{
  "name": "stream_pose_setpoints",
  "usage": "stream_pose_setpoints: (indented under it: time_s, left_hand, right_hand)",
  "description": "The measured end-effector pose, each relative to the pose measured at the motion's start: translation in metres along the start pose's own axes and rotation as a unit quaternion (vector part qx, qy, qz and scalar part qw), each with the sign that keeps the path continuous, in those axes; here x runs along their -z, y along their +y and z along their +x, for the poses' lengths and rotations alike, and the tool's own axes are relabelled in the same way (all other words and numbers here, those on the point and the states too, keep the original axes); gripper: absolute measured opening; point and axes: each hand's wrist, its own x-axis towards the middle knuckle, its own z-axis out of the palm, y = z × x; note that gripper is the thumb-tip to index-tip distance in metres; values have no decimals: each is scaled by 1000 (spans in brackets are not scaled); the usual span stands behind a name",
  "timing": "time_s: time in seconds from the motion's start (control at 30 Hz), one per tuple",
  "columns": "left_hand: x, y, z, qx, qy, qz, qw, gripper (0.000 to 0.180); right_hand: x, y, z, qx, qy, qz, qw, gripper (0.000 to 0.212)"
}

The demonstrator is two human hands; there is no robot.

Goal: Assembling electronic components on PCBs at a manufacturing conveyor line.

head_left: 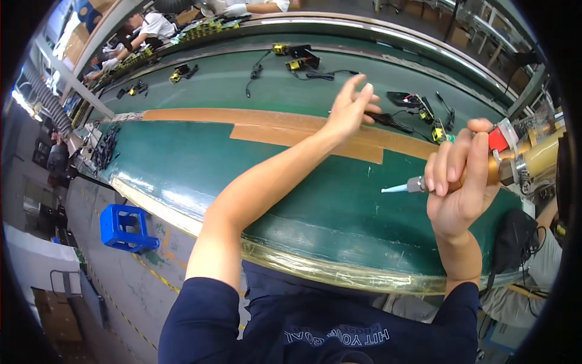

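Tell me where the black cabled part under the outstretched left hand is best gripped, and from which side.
Probably at the thicker black body lying just beyond the left hand, coming from above with the fingers closing across its narrow width. It lies flat on the green belt, and its thin cable trails off to the right, giving less to hold. Finer detail is too small to tell.

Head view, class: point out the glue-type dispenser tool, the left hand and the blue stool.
dispenser tool point(397, 188), head view, on its pale nozzle tip.
left hand point(350, 109), head view, on the back of the hand.
blue stool point(124, 227), head view, on its seat top.
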Motion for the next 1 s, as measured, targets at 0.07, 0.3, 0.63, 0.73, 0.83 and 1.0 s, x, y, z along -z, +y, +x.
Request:
stream_pose_setpoints:
  time_s: [0.07,0.3,0.63,0.73,0.83,1.0]
  left_hand:
    - [17,-7,35,11,125,72,989,49]
    - [153,-27,119,-148,277,556,770,54]
    - [143,-10,123,-154,117,579,792,47]
    - [148,-13,114,-168,59,504,845,42]
    - [169,-14,89,-176,49,462,868,36]
    - [135,15,37,-107,55,405,906,25]
  right_hand:
    - [2,-6,5,5,6,-12,1000,23]
    - [11,-1,23,14,-2,-35,999,21]
    - [21,23,43,17,2,-19,1000,22]
    - [21,25,42,18,10,-23,1000,22]
    - [21,27,42,19,-8,-19,1000,23]
    - [27,25,33,22,-10,-24,999,24]
